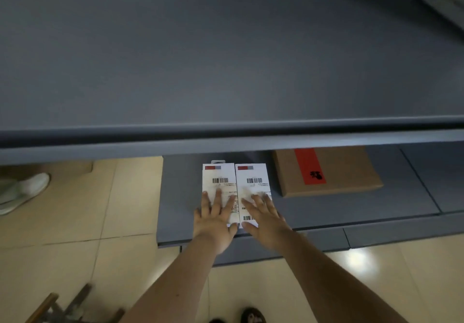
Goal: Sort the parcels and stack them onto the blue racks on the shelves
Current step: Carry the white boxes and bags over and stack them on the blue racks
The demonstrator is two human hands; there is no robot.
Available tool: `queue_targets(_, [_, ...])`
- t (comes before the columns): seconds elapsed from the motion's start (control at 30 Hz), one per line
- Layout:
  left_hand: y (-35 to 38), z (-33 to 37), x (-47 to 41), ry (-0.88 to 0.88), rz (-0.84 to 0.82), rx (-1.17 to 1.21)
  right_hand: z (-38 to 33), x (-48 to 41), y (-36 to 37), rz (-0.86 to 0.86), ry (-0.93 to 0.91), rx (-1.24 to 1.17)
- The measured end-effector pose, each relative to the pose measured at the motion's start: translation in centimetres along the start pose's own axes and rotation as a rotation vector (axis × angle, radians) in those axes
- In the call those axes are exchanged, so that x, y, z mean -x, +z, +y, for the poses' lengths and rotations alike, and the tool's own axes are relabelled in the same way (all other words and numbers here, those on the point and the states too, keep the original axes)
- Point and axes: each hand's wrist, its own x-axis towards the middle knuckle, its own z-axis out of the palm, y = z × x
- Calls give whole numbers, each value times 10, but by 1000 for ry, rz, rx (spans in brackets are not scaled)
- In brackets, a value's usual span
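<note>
The left hand (216, 218) and right hand (263, 218) each press flat, fingers spread, on one of two white labelled rectangular parcels: the left parcel (218, 179) and the right parcel (252, 179). These lie touching side by side on the lower blue-grey metal shelf (351, 209), long axes pointing away from the person. One flat brown cardboard box with a red strip (336, 172) lies near, to the right. An upper blue-grey shelf (226, 59) overhangs their far ends.

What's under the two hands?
Under the left hand and right hand lie two white parcels, side by side on the lower shelf. Their barcode labels show, but the hands cover the near halves.
</note>
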Motion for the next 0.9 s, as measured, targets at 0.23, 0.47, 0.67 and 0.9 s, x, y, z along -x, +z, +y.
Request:
queue_targets(0.23, [24, 1, 26, -10, 7, -31, -1, 18, 25, 3, 5, 101])
queue_targets(0.47, [36, -7, 52, -46, 57, 55, 12, 44, 44, 134, -17, 168])
queue_targets(0.67, [22, 8, 27, -49, 121, 94, -13, 15, 33, 190, 161, 122])
queue_targets(0.9, [37, 13, 29, -92, 163, 82, -13, 12, 46, 229, 111, 140])
